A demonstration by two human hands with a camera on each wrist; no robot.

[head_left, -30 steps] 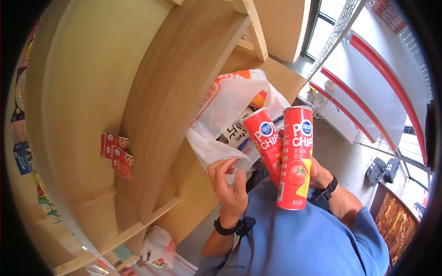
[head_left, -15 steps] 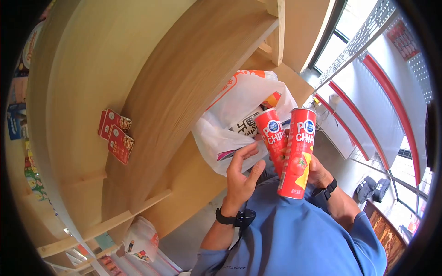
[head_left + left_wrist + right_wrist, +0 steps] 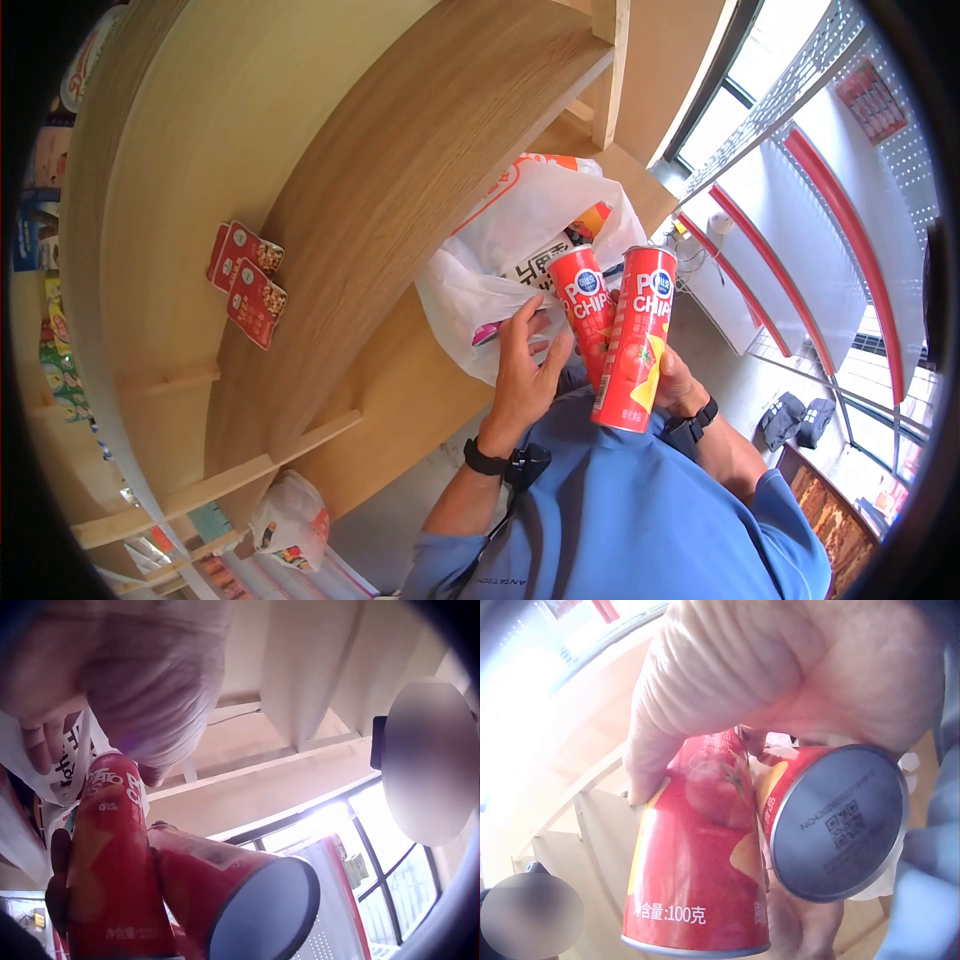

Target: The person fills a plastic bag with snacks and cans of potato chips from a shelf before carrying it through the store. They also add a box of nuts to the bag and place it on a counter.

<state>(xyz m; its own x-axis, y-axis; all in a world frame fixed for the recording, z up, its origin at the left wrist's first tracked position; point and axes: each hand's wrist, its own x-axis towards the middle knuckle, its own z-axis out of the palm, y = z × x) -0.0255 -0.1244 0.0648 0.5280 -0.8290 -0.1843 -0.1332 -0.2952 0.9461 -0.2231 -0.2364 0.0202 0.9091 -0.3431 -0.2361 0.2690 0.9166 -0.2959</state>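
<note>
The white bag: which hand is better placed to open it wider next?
Probably the left hand: its fingers are beside the white bag, thumb spread. The right hand is busy holding both red chip cans.

Glossy chip cans [image 3: 640,338] have smooth metal bases [image 3: 840,825].

I see red packets [image 3: 257,303] on the shelf [image 3: 400,170], snacks [image 3: 62,370] left of it, a small white bag [image 3: 290,522] near its lower end, racks [image 3: 800,235] well to its right.
</note>
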